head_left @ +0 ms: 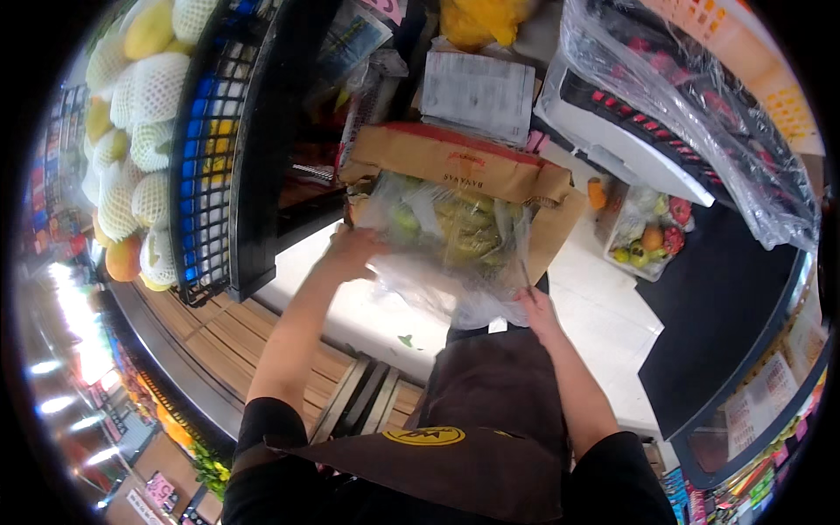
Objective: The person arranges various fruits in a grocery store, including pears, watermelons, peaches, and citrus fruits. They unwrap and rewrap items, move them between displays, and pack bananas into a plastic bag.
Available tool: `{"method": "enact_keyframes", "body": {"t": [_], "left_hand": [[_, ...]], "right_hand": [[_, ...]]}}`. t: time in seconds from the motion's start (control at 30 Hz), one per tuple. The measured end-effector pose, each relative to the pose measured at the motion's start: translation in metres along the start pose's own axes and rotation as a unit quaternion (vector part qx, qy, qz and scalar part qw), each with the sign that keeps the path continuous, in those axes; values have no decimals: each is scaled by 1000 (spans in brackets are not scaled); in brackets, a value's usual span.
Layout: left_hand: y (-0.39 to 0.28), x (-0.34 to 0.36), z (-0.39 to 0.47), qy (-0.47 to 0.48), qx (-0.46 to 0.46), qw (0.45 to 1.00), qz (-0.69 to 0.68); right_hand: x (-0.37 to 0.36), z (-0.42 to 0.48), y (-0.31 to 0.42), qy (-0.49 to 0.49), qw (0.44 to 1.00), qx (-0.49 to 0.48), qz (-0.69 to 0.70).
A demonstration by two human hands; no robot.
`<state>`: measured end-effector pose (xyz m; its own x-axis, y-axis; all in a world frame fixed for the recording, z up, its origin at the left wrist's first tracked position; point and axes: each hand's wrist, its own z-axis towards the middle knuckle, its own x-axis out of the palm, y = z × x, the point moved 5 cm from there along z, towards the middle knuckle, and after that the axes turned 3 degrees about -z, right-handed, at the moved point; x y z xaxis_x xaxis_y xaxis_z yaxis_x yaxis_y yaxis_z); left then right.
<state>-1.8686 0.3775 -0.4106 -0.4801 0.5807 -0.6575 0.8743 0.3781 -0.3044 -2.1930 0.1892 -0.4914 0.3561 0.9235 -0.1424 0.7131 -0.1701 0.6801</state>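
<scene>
An open cardboard banana box (pixel 426 156) stands before me with its lettered rear flap raised. Inside it, green-yellow bananas (pixel 471 230) show through a clear plastic liner (pixel 426 279), which spills over the near side. My right hand (pixel 537 310) pinches the liner's edge at the near right corner. At the box's left side, my left hand (pixel 357 251) is motion-blurred beside the plastic; its grip is not clear. The liner and the blur hide the lower part of the box.
A black crate display (pixel 209 177) with net-wrapped mangoes (pixel 151 82) rises on the left. Behind the box lies a stack of printed paper (pixel 478 92). At right are a plastic-covered crate of red fruit (pixel 676 98), a small bin of mixed fruit (pixel 646 236) and a black panel (pixel 715 308).
</scene>
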Motion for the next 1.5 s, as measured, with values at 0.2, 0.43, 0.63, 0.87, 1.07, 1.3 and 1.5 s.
{"method": "enact_keyframes", "body": {"t": [0.2,0.43,0.63,0.87,1.07,1.3,1.5], "left_hand": [[82,-2,-70,-87,-297,941,-134],[-3,83,-16,-312,-207,899,-227],[-21,91,-3,-215,-295,633,-683],[-50,7,-25,-247,-246,632,-692],[-25,-40,-13,-380,-163,422,-806],[-15,-18,-51,-240,-209,786,-530],[-16,-38,-64,-197,-242,917,-250]], "right_hand": [[-15,-11,-13,-18,999,-17,-35],[-5,-34,-65,-215,966,-105,-93],[-8,-38,-94,-275,961,-19,3],[18,-35,39,-220,962,-158,7],[100,-11,22,-92,946,-128,-283],[5,-3,-4,-141,979,12,144],[-108,-2,36,-302,950,-82,-1]]}}
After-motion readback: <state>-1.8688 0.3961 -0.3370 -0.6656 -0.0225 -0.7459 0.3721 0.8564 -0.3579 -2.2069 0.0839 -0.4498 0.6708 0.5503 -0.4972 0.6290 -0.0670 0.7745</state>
